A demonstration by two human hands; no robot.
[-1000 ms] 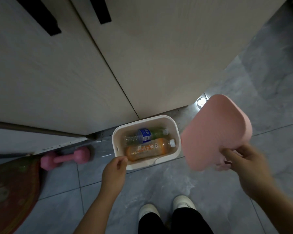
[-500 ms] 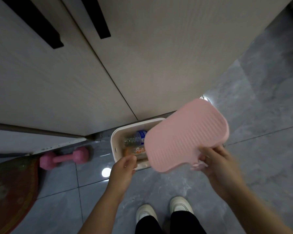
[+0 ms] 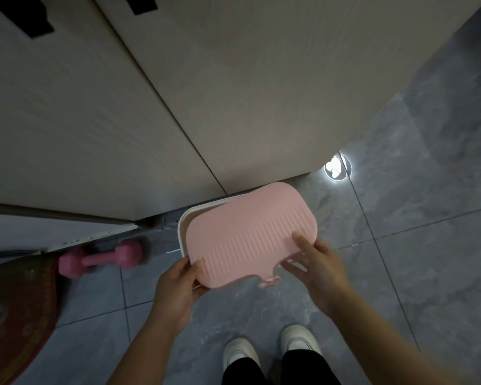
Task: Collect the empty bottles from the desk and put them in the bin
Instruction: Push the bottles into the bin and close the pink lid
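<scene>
A pink ribbed lid (image 3: 247,234) lies over the white bin (image 3: 181,223) on the grey floor, covering almost all of its opening. Only the bin's left and far rim shows. The bottles inside are hidden under the lid. My left hand (image 3: 178,284) grips the lid's near left corner, thumb on top. My right hand (image 3: 314,262) holds the lid's near right edge, next to its small pink tab (image 3: 270,282).
Beige cabinet doors (image 3: 178,93) stand right behind the bin. A pink dumbbell (image 3: 100,258) lies on the floor to the left, beside a reddish round mat (image 3: 14,309). My white shoes (image 3: 270,348) are below. A round bright reflection (image 3: 335,168) glows on the tiles.
My right hand swung the pink lid left and down over the bin, hiding the bottles. My left hand moved from the bin's rim onto the lid's corner.
</scene>
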